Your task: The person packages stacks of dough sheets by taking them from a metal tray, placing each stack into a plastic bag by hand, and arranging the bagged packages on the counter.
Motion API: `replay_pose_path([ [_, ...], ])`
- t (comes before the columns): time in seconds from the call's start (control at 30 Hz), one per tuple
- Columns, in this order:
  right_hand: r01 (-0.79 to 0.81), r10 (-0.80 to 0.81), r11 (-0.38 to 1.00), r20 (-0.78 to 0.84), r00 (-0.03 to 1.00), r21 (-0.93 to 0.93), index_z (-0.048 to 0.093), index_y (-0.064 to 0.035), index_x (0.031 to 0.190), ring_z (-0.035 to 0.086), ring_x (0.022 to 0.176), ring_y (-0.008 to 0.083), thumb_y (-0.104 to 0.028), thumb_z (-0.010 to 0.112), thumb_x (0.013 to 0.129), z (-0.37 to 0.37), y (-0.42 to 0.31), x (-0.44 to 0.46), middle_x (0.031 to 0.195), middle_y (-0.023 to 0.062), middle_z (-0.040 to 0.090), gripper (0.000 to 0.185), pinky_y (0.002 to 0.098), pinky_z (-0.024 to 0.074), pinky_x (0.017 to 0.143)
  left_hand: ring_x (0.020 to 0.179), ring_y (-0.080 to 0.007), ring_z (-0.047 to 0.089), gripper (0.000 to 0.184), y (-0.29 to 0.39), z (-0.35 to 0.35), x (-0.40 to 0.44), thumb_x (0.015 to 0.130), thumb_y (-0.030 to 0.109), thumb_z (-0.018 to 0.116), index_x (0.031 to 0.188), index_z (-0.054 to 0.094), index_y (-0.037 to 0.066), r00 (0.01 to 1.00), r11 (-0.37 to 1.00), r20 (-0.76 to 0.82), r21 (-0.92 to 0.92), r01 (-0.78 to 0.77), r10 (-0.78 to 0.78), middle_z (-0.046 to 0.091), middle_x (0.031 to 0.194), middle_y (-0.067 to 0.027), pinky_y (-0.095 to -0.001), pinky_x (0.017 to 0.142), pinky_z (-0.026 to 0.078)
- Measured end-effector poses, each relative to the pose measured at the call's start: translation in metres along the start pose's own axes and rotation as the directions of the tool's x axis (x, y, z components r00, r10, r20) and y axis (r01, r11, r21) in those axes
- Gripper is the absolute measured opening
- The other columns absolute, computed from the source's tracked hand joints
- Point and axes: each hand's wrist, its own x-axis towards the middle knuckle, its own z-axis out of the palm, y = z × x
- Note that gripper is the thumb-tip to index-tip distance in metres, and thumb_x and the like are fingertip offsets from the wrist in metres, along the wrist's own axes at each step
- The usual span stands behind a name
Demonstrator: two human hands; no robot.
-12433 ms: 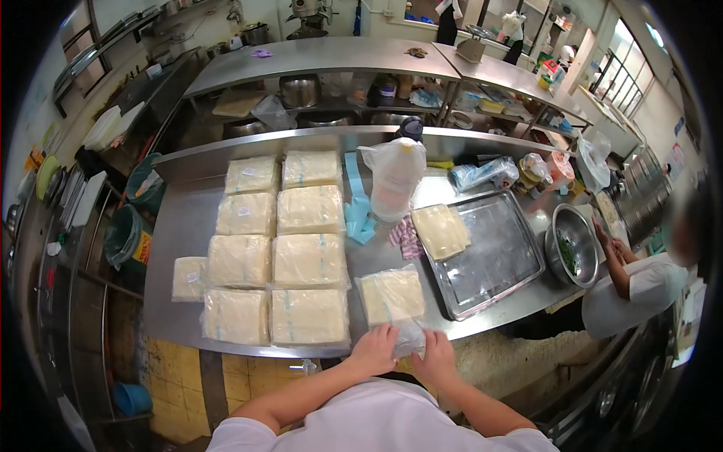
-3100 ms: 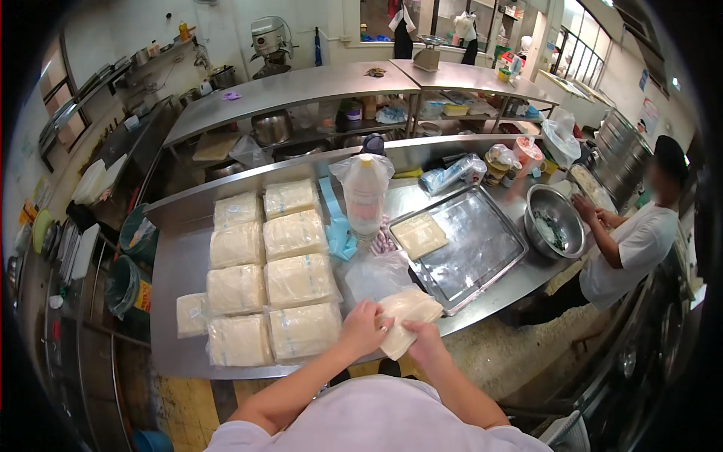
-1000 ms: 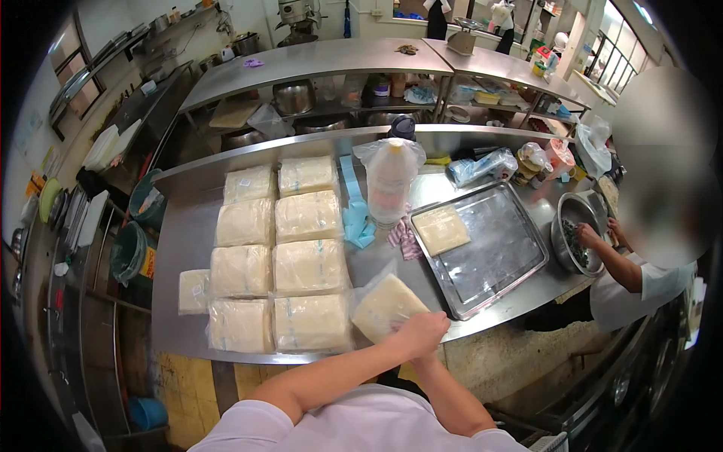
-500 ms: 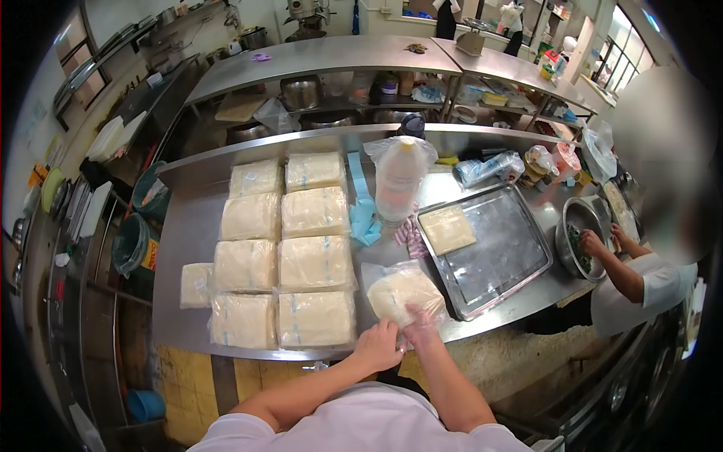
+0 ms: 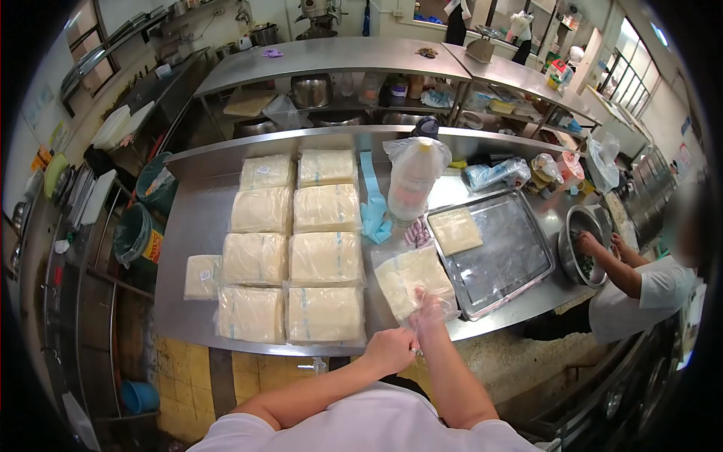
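A clear plastic bag (image 5: 388, 260) with a flat pale slab (image 5: 410, 280) in it lies at the table's near edge. My left hand (image 5: 393, 350) is closed on the bag's gathered near edge. Reaching into the bag, my right hand (image 5: 429, 313) grips the slab's near side; plastic covers its fingers, and the underside is hidden. To the left, several bagged pale slabs (image 5: 325, 258) lie in two columns, with a smaller packet (image 5: 202, 277) beside them. On the right, a metal tray (image 5: 501, 248) holds one pale slab (image 5: 455, 231).
A plastic-covered bottle (image 5: 413, 181), blue strip (image 5: 373, 215) and striped cloth (image 5: 416, 235) stand or lie beyond the bag. At right, a co-worker's hands are in a metal bowl (image 5: 565, 252) of greens. A raised metal edge (image 5: 301, 138) runs along the table's back.
The bagged slab has shifted slightly right and lies flatter, its corners now showing. My left fist has moved right and a little down. My right hand stays inside the bag.
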Motion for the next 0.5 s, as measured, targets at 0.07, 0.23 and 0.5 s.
replay_pose_path([
  [0.07, -0.036, 0.034, 0.998, -0.049, 0.998, -0.045, 0.063, -0.0068, 0.123, 0.061, 0.098, 0.0329, -0.025, 0.060, 0.094, 0.005, -0.002, -0.009, 0.122, 0.0190, 0.062, 0.035, 0.0462, 0.0489, 0.084, 0.076, -0.0330, 0.070, 0.007, -0.003, 0.002, -0.003, 0.081, 0.015, 0.068, 0.076, 0.070, 0.010, 0.999, 1.000, 0.023, 0.005, 0.023, -0.023, 0.071, 0.080, -0.0109, -0.0450, 0.068, 0.057],
  [0.23, -0.086, 0.066, 0.972, -0.099, 0.993, -0.218, 0.070, -0.0113, 0.114, 0.060, 0.083, 0.0282, -0.031, 0.060, 0.096, 0.022, -0.006, -0.052, 0.111, 0.0185, 0.066, 0.028, 0.0382, 0.0472, 0.066, 0.079, -0.0352, 0.071, 0.013, -0.018, 0.012, -0.006, 0.083, 0.019, 0.065, 0.076, 0.072, 0.010, 0.960, 0.978, 0.217, 0.151, 0.145, -0.176, 0.073, 0.084, -0.0132, -0.0478, 0.072, 0.057],
  [0.5, -0.055, 0.056, 0.996, 0.004, 0.998, -0.070, 0.067, -0.0204, 0.102, 0.045, 0.050, 0.0219, -0.032, 0.055, 0.099, -0.029, 0.021, -0.001, 0.067, 0.0039, 0.049, 0.017, 0.0396, 0.0311, 0.043, 0.083, -0.0370, 0.071, 0.014, -0.004, 0.013, -0.015, 0.083, 0.021, 0.065, 0.080, 0.073, 0.010, 0.956, 0.992, 0.267, 0.067, 0.104, -0.119, 0.073, 0.086, -0.0148, -0.0487, 0.075, 0.056],
])
